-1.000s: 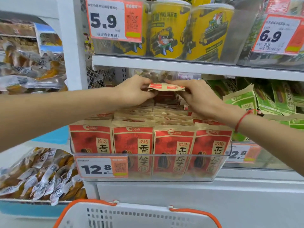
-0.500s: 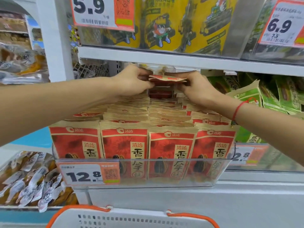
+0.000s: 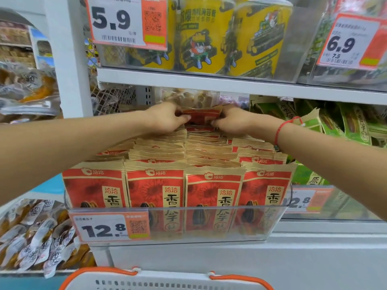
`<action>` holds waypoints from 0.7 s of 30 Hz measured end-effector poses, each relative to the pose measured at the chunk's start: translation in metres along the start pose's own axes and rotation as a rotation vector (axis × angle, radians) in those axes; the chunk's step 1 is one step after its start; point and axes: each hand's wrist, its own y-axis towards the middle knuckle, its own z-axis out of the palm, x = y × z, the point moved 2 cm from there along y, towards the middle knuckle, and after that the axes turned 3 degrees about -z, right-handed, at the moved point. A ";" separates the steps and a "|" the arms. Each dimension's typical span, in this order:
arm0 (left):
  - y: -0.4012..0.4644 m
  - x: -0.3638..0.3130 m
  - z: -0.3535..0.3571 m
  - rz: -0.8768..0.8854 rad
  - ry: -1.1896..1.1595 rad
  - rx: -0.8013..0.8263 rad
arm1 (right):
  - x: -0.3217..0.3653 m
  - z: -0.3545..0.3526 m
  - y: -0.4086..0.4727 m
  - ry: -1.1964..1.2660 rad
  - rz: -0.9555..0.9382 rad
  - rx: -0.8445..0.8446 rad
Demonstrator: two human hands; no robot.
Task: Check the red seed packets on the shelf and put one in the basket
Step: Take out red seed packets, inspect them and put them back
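Observation:
Rows of red seed packets (image 3: pixel 155 189) stand in a clear plastic bin (image 3: pixel 209 225) on the middle shelf. At the back of the rows, my left hand (image 3: pixel 165 118) and my right hand (image 3: pixel 232 121) pinch the two sides of one red packet (image 3: pixel 201 117), which stands upright just above the others. The white basket (image 3: pixel 167 282) with orange handles shows its rim at the bottom edge, below the shelf.
Yellow canisters (image 3: pixel 209 38) fill the shelf above, behind price tags 5.9 and 6.9. Green seed packets (image 3: pixel 335 122) lie to the right. Wrapped snacks (image 3: pixel 37 237) pile in a bin at the lower left. A white upright post (image 3: pixel 67 59) stands left of the shelf.
The packet was held flat, edge-on, between my hands; now it is tipped upright with its red face toward me. Both hands have sunk slightly toward the back rows.

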 end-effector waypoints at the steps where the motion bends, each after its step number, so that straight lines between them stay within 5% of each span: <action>1: 0.004 0.002 0.000 -0.014 0.041 -0.004 | 0.003 0.002 0.001 0.024 0.008 -0.005; 8: 0.018 0.014 -0.002 -0.048 0.190 0.023 | -0.002 0.004 0.008 0.071 -0.067 -0.197; 14: 0.032 0.020 0.001 -0.057 0.006 -0.145 | -0.005 -0.004 0.026 -0.140 0.017 -0.062; 21: 0.045 0.018 0.009 -0.007 0.205 -0.157 | -0.007 0.003 0.032 -0.075 0.102 0.025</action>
